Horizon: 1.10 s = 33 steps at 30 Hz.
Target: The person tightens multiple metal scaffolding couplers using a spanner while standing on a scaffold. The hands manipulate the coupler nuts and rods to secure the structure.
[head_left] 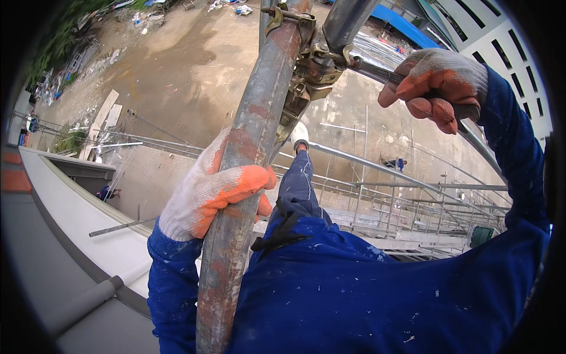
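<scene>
My left hand (203,197), in a white knit glove with orange coating, is wrapped round a thick, rust-stained metal scaffold pipe (250,127) that slants up through the middle. At the pipe's upper end, brassy scaffold clamps (315,68) join it to other grey pipes (348,26). In a matching glove, my right hand (439,88) is closed round a metal wrench (377,72) to the right of the clamps. The wrench's far end meets a clamp bolt; its exact fit is too small to tell.
Far below lies wet, sandy ground (165,76). Scaffold rails (407,186) cross at the right, with a green bucket (480,236). A grey roof edge (76,206) runs along the left. One white shoe (299,133) shows beneath me. Other people (395,164) are down below.
</scene>
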Each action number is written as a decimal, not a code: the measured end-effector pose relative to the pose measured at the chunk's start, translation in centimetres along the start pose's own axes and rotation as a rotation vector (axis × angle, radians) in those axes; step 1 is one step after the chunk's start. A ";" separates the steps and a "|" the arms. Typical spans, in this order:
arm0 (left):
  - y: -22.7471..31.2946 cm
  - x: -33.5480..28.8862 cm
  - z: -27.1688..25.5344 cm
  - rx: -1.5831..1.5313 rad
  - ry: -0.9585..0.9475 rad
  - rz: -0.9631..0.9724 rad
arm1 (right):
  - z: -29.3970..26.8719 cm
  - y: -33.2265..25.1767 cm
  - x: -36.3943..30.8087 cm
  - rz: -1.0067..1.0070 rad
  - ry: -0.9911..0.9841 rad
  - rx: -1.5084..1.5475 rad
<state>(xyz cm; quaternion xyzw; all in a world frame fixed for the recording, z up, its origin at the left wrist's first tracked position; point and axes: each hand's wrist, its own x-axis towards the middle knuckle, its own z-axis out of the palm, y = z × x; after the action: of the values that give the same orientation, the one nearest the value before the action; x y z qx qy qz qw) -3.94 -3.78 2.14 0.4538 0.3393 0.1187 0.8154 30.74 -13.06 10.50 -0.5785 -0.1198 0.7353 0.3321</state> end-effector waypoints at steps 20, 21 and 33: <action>0.2 0.2 -0.5 -0.068 -0.055 -0.073 | 5.0 4.6 1.0 -0.191 -0.034 0.044; 0.1 0.2 -0.6 -0.071 -0.051 -0.091 | 4.2 4.2 0.8 -0.203 -0.026 0.047; 0.1 0.1 -0.8 -0.025 -0.076 -0.057 | 3.0 3.2 1.3 -0.286 -0.023 -0.131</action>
<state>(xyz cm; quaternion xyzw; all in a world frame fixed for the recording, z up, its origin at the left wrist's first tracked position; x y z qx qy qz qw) -4.38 -3.13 1.82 0.4380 0.3194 0.0826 0.8362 26.66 -14.06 8.60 -0.5674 -0.2522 0.6779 0.3936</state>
